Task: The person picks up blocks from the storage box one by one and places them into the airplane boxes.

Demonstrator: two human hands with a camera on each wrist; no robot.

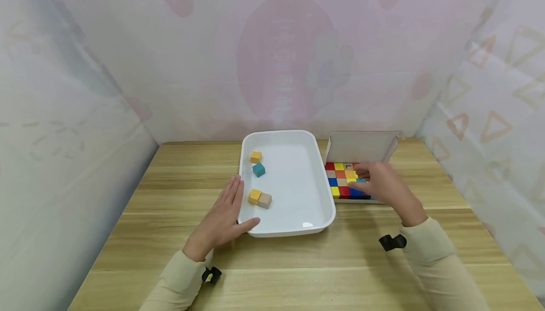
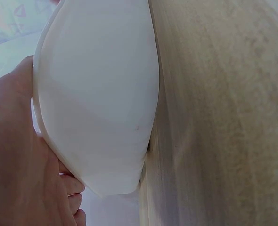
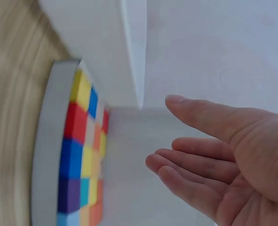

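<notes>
A white tray (image 1: 323,178) sits mid-table and holds a yellow cube (image 1: 255,156), a teal cube (image 1: 258,169), another yellow cube (image 1: 254,196) and a tan cube (image 1: 265,200). My left hand (image 1: 232,207) lies flat against the tray's left wall (image 2: 96,94), fingers straight, thumb at the front corner. To the right stands a shallow box (image 1: 353,200) packed with coloured cubes (image 1: 338,174). My right hand (image 1: 368,178) hovers over its right part, hiding some cubes. In the right wrist view, the right hand's fingers (image 3: 186,165) are relaxed and hold nothing, beside the cube grid (image 3: 82,155).
The box's lid (image 1: 362,146) stands upright behind the cubes. The wooden table (image 1: 170,178) is walled by pale patterned curtains on the left, back and right. Bare tabletop stretches to the left of the tray and along the front edge.
</notes>
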